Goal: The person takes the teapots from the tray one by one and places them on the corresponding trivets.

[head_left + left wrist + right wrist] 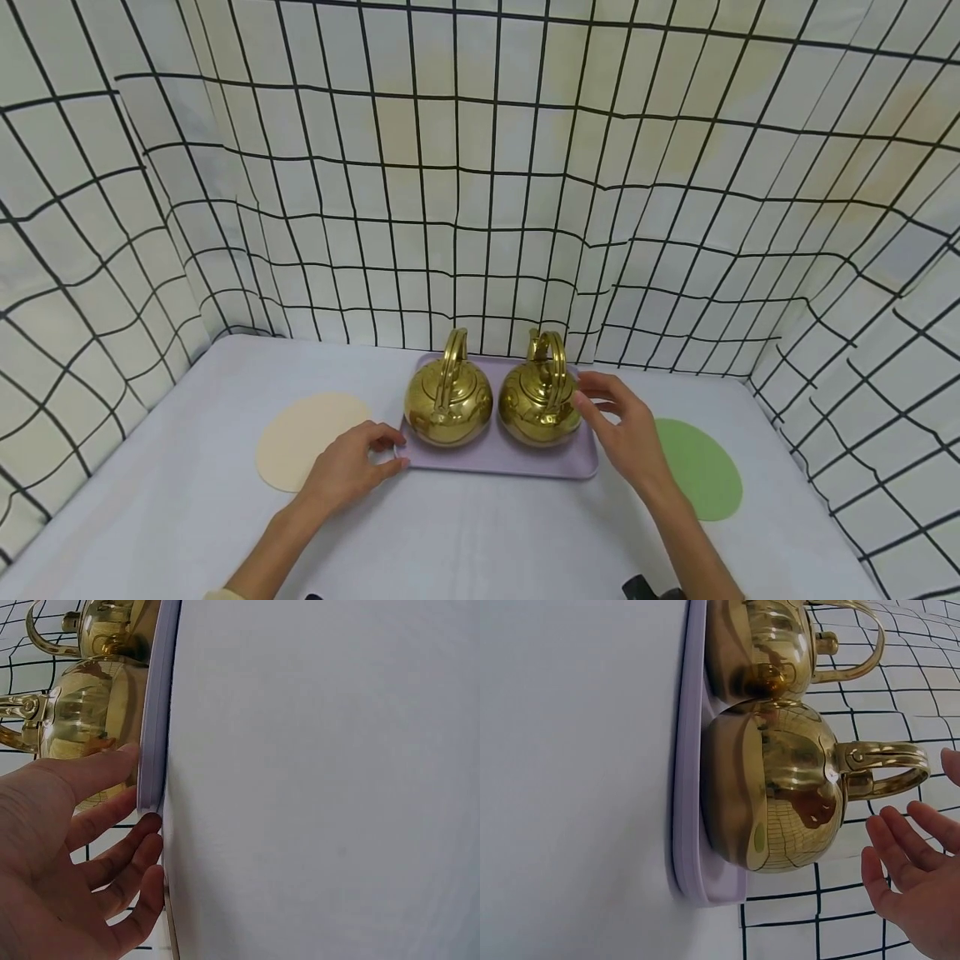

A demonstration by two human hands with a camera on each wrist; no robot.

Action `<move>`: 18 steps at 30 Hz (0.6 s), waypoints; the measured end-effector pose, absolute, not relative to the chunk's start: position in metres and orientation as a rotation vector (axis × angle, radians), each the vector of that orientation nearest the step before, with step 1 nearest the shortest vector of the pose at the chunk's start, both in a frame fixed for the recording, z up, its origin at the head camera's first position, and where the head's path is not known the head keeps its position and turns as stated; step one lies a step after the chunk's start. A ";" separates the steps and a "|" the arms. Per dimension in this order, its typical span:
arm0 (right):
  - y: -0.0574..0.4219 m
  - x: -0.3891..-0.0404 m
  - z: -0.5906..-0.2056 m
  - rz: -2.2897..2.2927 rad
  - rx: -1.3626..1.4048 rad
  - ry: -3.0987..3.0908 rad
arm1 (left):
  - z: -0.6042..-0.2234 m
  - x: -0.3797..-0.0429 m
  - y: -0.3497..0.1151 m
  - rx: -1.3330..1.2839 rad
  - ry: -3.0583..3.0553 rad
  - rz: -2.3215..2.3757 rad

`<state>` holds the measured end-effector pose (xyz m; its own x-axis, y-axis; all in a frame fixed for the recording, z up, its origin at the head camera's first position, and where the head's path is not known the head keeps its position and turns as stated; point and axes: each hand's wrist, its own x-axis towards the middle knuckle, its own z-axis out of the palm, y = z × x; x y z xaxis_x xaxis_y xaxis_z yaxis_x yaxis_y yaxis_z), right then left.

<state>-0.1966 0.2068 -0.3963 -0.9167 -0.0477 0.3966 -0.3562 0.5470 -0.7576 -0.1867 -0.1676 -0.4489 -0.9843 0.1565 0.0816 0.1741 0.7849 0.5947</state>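
Note:
Two shiny gold teapots with arched handles, a left teapot (448,404) and a right teapot (536,408), stand upright side by side on a lavender tray (495,460). My left hand (350,467) is at the tray's left end, thumb and fingertips right at its rim. In the left wrist view its fingers (124,859) are loosely bent and spread, the thumb overlapping the tray edge. My right hand (626,429) is beside the right teapot, its relaxed fingers apart. The right wrist view shows those fingers (900,859) near the handle (900,757), with nothing held.
A cream round mat (300,442) lies left of the tray, partly behind my left hand. A green round mat (701,471) lies to the right, partly behind my right forearm. White walls with black grid lines (480,196) enclose the white tabletop (480,542).

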 end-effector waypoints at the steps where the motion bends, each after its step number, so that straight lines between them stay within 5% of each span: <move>1: 0.206 -0.197 -0.396 1.326 0.335 -2.453 | -0.449 -0.187 -0.168 -0.269 -2.942 -0.989; 18: 0.195 -0.199 -0.391 1.443 0.370 -2.444 | -0.448 -0.188 -0.170 -0.247 -2.946 -1.051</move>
